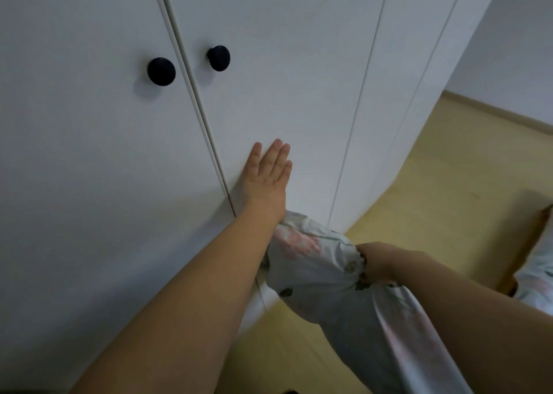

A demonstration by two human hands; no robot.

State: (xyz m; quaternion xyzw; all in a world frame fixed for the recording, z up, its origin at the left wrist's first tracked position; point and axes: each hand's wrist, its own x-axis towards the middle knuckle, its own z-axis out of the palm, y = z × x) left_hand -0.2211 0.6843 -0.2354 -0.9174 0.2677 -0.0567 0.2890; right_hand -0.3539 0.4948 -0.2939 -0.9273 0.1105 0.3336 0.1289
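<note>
Left hand [266, 178] lay flat against the smooth white wardrobe door [284, 79], fingers straight and close together, palm pressing the panel just beside the seam between the doors. Right hand [380, 263] gripped a soft, pale floral-printed fabric bundle [323, 280], fingers curled into its gathered folds; the bundle hung low, near the foot of the wardrobe and below the left wrist. Two round matt black knobs [161, 71] sat on either side of the seam, well above the pressing hand. A yellowish floor [434, 184] ran to a white wall [514, 49], and more floral bedding [538, 274] showed at the right edge.
</note>
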